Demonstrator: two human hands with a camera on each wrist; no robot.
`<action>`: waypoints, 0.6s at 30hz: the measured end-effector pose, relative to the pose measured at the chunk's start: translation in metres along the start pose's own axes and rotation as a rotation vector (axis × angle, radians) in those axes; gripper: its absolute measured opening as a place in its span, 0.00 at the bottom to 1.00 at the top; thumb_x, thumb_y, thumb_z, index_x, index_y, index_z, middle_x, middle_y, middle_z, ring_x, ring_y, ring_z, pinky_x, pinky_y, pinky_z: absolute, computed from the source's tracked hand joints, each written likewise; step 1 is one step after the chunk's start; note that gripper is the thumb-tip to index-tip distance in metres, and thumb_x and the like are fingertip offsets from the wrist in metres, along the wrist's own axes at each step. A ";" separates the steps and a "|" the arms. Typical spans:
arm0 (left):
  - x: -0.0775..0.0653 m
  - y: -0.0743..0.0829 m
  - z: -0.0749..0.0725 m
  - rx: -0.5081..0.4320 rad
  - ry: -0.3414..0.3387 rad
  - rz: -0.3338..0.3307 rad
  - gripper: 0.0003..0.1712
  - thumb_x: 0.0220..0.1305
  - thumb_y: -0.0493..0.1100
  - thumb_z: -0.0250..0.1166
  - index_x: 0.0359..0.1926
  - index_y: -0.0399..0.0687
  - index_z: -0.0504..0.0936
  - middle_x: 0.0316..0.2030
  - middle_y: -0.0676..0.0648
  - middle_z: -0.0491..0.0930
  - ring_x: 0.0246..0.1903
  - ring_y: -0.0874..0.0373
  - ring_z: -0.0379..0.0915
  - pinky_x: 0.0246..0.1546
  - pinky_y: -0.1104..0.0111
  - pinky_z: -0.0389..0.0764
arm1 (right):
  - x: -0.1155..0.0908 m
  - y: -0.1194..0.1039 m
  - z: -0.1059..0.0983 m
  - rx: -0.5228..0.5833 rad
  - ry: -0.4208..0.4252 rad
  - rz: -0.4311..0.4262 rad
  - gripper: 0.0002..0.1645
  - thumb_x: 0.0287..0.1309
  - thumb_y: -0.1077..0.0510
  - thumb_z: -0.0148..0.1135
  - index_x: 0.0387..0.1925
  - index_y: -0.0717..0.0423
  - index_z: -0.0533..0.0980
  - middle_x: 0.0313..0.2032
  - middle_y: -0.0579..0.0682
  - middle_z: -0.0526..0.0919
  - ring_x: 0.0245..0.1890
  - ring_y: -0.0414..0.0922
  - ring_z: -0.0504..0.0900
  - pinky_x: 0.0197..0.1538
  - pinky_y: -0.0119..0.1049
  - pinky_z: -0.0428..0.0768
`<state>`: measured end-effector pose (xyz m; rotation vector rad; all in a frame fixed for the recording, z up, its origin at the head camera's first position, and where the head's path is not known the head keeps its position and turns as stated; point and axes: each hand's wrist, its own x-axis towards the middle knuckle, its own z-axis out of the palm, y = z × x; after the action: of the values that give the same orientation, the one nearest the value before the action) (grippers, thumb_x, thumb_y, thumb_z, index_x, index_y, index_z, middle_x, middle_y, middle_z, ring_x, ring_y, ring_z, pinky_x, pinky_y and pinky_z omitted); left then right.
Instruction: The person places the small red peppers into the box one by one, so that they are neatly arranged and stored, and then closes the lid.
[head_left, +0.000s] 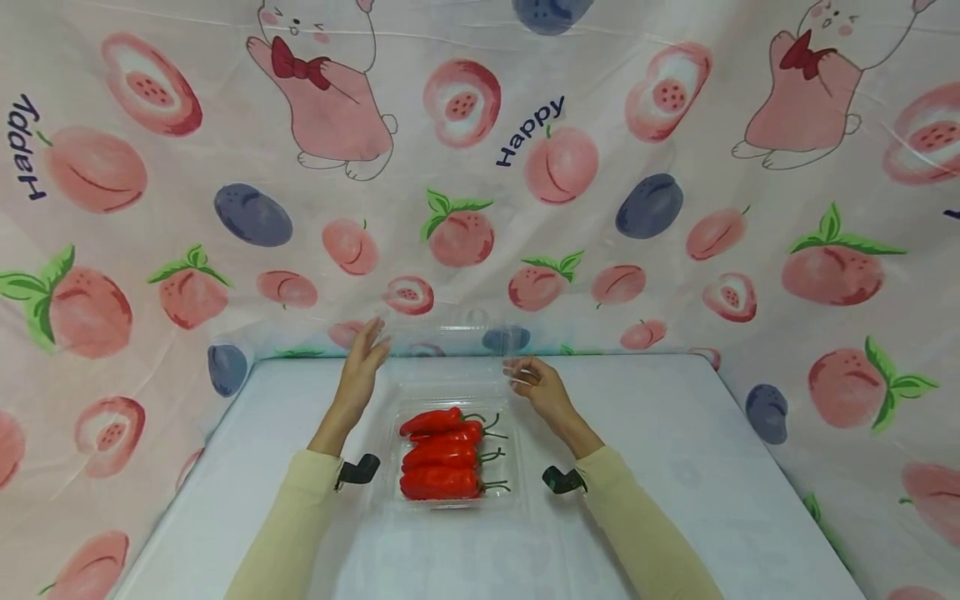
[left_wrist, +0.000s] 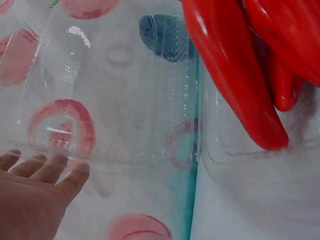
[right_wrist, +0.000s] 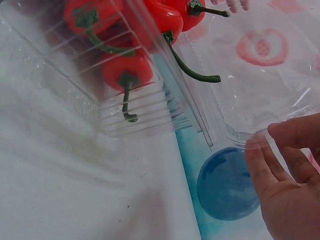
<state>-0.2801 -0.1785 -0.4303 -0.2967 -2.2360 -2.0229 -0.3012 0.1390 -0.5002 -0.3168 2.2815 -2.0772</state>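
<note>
Several red peppers (head_left: 442, 454) with green stems lie side by side in a clear plastic clamshell box (head_left: 513, 492). The box's transparent lid (left_wrist: 115, 90) stands raised at the far side, hinged to the tray. My left hand (head_left: 365, 367) is at the lid's left side, its fingers (left_wrist: 75, 182) extended along the edge; whether they touch it is hard to tell. At the lid's right side, my right hand (head_left: 543, 387) pinches the edge between thumb and fingers, as the right wrist view shows (right_wrist: 295, 185).
The box stands on a white table (head_left: 637, 500). Just beyond the table's far edge hangs a fruit-patterned cloth (head_left: 570, 242), which also shows at both sides. A dark wrist camera (head_left: 360, 470) sits at the left sleeve and another camera (head_left: 562, 480) at the right.
</note>
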 end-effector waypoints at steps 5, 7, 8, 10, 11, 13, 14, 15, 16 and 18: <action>0.005 -0.005 0.004 -0.013 0.006 0.053 0.34 0.76 0.46 0.48 0.77 0.46 0.49 0.76 0.43 0.54 0.74 0.44 0.55 0.76 0.50 0.55 | 0.000 -0.001 0.001 0.013 -0.004 -0.012 0.10 0.58 0.76 0.56 0.42 0.72 0.69 0.61 0.63 0.77 0.63 0.58 0.77 0.61 0.40 0.81; 0.005 -0.004 0.006 -0.008 0.019 0.067 0.33 0.76 0.46 0.48 0.76 0.46 0.51 0.75 0.44 0.56 0.73 0.43 0.56 0.75 0.50 0.57 | 0.000 -0.001 0.002 0.018 -0.002 -0.014 0.10 0.58 0.77 0.56 0.42 0.72 0.69 0.61 0.64 0.77 0.62 0.58 0.77 0.60 0.40 0.81; 0.005 -0.004 0.007 -0.007 0.028 0.073 0.33 0.76 0.46 0.49 0.76 0.46 0.52 0.74 0.44 0.58 0.72 0.43 0.57 0.74 0.52 0.59 | 0.000 -0.001 0.002 0.014 0.001 -0.014 0.10 0.58 0.77 0.55 0.42 0.71 0.70 0.61 0.64 0.77 0.62 0.58 0.77 0.60 0.39 0.81; 0.005 -0.003 0.009 -0.003 0.043 0.078 0.31 0.76 0.46 0.49 0.75 0.46 0.55 0.73 0.45 0.61 0.71 0.43 0.60 0.72 0.57 0.64 | 0.000 -0.001 0.002 0.001 0.006 -0.016 0.10 0.58 0.76 0.56 0.42 0.70 0.70 0.61 0.63 0.77 0.62 0.57 0.78 0.59 0.38 0.82; 0.005 -0.003 0.009 -0.004 0.046 0.081 0.31 0.76 0.45 0.49 0.75 0.45 0.56 0.72 0.44 0.62 0.71 0.43 0.61 0.71 0.60 0.65 | 0.000 -0.001 0.002 -0.007 0.010 -0.016 0.11 0.58 0.76 0.56 0.43 0.69 0.71 0.60 0.63 0.78 0.61 0.57 0.78 0.58 0.37 0.82; 0.006 -0.002 0.011 -0.010 0.054 0.088 0.29 0.76 0.44 0.49 0.74 0.44 0.58 0.71 0.42 0.64 0.70 0.43 0.63 0.68 0.67 0.68 | 0.000 -0.002 0.002 -0.024 0.015 -0.017 0.13 0.59 0.74 0.57 0.46 0.68 0.71 0.60 0.63 0.78 0.61 0.57 0.78 0.57 0.36 0.82; 0.006 -0.003 0.011 -0.009 0.054 0.092 0.29 0.76 0.44 0.49 0.74 0.43 0.58 0.71 0.41 0.65 0.69 0.43 0.64 0.66 0.70 0.68 | -0.001 -0.003 0.002 -0.036 0.018 -0.014 0.14 0.59 0.73 0.58 0.48 0.66 0.71 0.60 0.63 0.78 0.61 0.57 0.78 0.57 0.36 0.82; 0.006 -0.003 0.011 -0.011 0.055 0.096 0.29 0.76 0.44 0.49 0.73 0.43 0.59 0.70 0.40 0.65 0.69 0.43 0.64 0.65 0.73 0.68 | -0.001 -0.005 0.002 -0.040 0.024 -0.014 0.16 0.60 0.72 0.59 0.49 0.65 0.71 0.60 0.62 0.78 0.61 0.57 0.78 0.57 0.36 0.82; 0.005 -0.003 0.011 -0.008 0.056 0.097 0.28 0.76 0.44 0.49 0.73 0.42 0.59 0.70 0.39 0.66 0.68 0.44 0.65 0.64 0.75 0.68 | -0.001 -0.006 0.001 -0.044 0.029 -0.015 0.18 0.60 0.70 0.60 0.51 0.64 0.71 0.60 0.62 0.78 0.61 0.57 0.78 0.57 0.37 0.82; 0.003 -0.003 0.011 0.003 0.062 0.093 0.28 0.76 0.44 0.49 0.72 0.41 0.61 0.69 0.38 0.67 0.68 0.45 0.67 0.62 0.79 0.69 | -0.003 -0.011 0.001 -0.049 0.028 -0.017 0.21 0.61 0.67 0.62 0.55 0.62 0.70 0.60 0.62 0.77 0.62 0.57 0.76 0.59 0.39 0.81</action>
<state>-0.2836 -0.1678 -0.4339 -0.3268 -2.1470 -1.9536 -0.2969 0.1379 -0.4895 -0.3118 2.3564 -2.0496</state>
